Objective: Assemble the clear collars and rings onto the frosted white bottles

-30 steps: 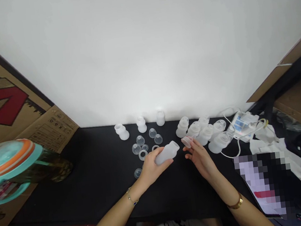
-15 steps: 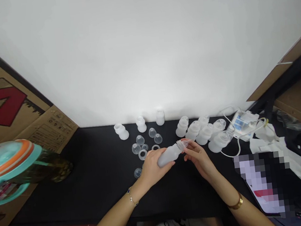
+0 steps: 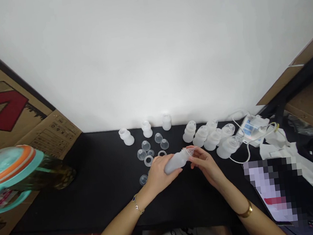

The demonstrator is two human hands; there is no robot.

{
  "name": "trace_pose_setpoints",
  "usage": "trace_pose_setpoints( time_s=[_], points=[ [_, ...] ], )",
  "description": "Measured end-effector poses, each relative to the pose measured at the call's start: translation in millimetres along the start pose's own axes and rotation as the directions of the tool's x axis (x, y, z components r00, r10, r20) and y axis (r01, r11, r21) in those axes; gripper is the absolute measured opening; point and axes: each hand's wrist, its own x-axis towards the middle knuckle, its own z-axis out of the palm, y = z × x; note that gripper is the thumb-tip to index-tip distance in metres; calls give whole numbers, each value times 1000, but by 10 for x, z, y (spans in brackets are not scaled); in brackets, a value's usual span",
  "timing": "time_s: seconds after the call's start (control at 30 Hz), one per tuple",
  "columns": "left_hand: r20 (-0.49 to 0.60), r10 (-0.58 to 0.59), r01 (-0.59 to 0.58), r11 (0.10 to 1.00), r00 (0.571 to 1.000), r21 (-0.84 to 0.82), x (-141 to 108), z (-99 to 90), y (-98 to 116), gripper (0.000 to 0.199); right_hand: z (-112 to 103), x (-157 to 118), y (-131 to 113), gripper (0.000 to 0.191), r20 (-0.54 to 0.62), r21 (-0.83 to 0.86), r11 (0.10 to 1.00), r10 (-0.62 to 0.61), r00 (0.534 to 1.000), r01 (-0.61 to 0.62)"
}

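So, your left hand (image 3: 160, 174) is closed around a frosted plastic bottle (image 3: 176, 161), held on its side over the black table (image 3: 84, 201), while your right hand (image 3: 205, 161) grips a small clear cup (image 3: 190, 151) narrowly at the bottle's neck (your fingers hide the join, so I can't tell if it's seated). The bottle looks milky and empty. To your right, a cluster of similar bottles (image 3: 212, 139) stands with clear tops on; ahead and to your left, loose clear cups (image 3: 145, 146), rings (image 3: 148, 161) and white bottle pieces (image 3: 147, 129) lie unjoined. Further right sits a white pump (image 3: 251, 129) with its cable.
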Motion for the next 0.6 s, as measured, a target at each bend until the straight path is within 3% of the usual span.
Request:
trace_pose_setpoints(
  time_s=[0.33, 0.6],
  points=[
    [7, 63, -63, 991, 998, 116, 15, -21, 44, 44, -28, 8, 19, 39, 28, -14, 1000, 2, 1000, -2],
    [34, -1, -2, 997, 999, 81, -4, -6, 15, 47, -41, 17, 37, 40, 48, -19, 1000, -9, 999, 10]
  ],
)
